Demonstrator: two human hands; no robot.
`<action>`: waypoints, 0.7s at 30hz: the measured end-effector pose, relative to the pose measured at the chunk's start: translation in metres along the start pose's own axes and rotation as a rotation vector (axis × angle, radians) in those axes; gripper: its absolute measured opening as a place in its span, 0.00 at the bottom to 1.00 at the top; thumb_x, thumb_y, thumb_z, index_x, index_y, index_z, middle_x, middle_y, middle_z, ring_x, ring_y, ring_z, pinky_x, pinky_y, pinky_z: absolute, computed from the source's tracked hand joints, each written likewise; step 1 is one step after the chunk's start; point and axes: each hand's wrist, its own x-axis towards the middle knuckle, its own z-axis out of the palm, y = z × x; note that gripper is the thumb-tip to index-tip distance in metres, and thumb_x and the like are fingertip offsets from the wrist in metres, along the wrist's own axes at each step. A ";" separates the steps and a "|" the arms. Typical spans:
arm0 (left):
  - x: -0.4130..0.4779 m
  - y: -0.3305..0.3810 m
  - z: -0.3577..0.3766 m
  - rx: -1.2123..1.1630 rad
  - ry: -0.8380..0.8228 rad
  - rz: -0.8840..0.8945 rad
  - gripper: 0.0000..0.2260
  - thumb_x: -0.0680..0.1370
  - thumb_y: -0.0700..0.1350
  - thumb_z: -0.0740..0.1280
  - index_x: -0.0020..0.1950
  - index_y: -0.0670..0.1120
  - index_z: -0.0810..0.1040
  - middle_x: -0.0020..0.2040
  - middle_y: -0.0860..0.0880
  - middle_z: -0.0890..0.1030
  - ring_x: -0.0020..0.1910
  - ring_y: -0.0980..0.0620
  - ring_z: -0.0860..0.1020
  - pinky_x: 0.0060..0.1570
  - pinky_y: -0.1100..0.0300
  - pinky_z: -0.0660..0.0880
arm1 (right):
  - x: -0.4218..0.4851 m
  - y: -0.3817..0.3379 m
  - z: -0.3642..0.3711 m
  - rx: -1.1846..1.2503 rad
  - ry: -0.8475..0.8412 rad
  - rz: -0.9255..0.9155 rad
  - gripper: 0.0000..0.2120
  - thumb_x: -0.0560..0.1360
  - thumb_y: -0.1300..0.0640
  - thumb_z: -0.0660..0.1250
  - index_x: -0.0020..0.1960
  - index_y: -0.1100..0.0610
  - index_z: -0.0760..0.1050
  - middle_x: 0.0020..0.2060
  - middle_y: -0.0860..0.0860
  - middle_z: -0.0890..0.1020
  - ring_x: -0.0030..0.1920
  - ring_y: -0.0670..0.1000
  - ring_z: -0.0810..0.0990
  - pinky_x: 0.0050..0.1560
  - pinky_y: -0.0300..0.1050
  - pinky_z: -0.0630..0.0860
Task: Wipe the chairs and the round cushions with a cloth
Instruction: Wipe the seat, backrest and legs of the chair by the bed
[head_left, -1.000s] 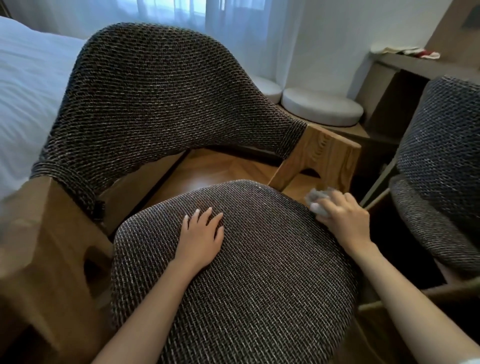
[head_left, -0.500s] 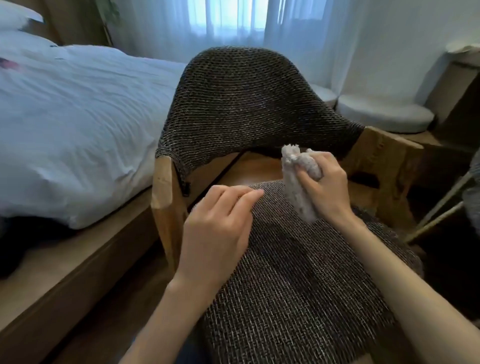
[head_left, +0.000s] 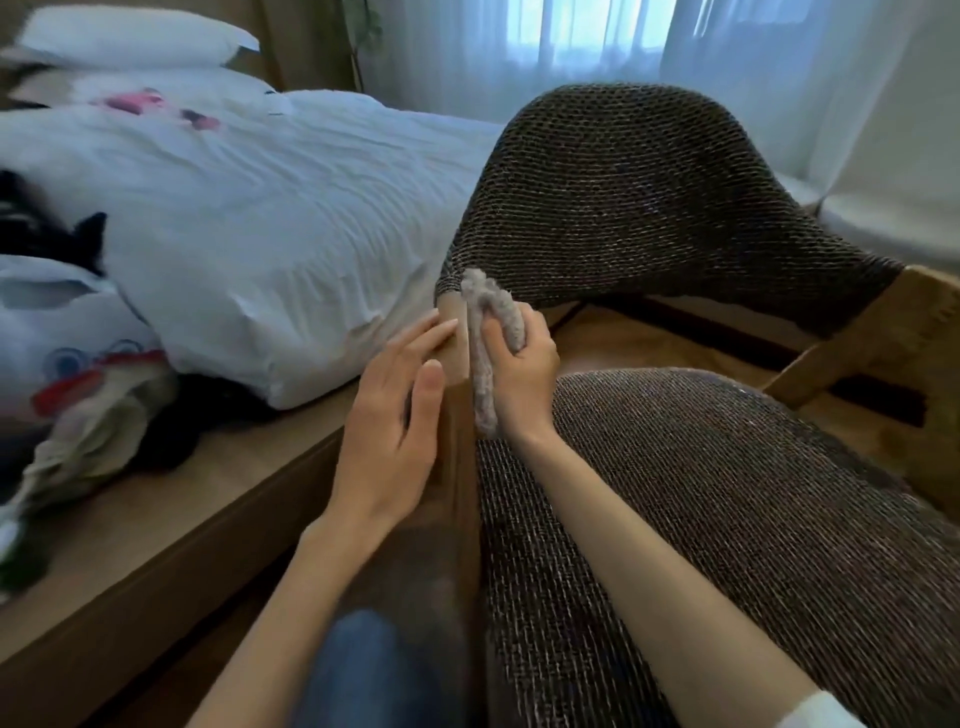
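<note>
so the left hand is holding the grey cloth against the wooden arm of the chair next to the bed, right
Not quite: the head view shows the right hand holding the grey cloth against the wooden arm of the chair next to the bed. The left hand is open and holds nothing.

- chair (head_left: 649, 208): dark brown woven fabric flecked with pale threads, light wooden frame
- cloth (head_left: 498, 322): fuzzy pale grey
- duvet (head_left: 270, 218): plain white
- pillow (head_left: 135, 36): white
- curtains (head_left: 597, 47): sheer white

Soft window daylight, blurred edges
</note>
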 end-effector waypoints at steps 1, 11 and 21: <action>-0.002 -0.004 0.003 -0.031 -0.008 0.006 0.19 0.82 0.53 0.50 0.68 0.48 0.71 0.70 0.51 0.71 0.71 0.58 0.65 0.72 0.59 0.60 | -0.005 0.012 -0.003 -0.047 -0.010 0.024 0.04 0.75 0.56 0.66 0.42 0.51 0.75 0.43 0.52 0.77 0.43 0.47 0.75 0.47 0.45 0.73; -0.006 -0.018 0.024 -0.274 -0.006 0.035 0.23 0.81 0.63 0.47 0.68 0.52 0.66 0.75 0.46 0.63 0.75 0.53 0.60 0.72 0.62 0.57 | -0.007 -0.003 0.001 0.040 0.100 -0.033 0.06 0.75 0.59 0.64 0.40 0.50 0.74 0.37 0.51 0.78 0.39 0.51 0.76 0.44 0.51 0.73; -0.007 -0.021 0.037 -0.385 0.066 0.004 0.28 0.81 0.63 0.48 0.68 0.43 0.67 0.74 0.42 0.65 0.75 0.51 0.61 0.72 0.58 0.60 | -0.018 0.042 0.005 -0.115 -0.021 0.162 0.05 0.76 0.60 0.65 0.44 0.55 0.68 0.46 0.58 0.76 0.40 0.48 0.72 0.42 0.43 0.69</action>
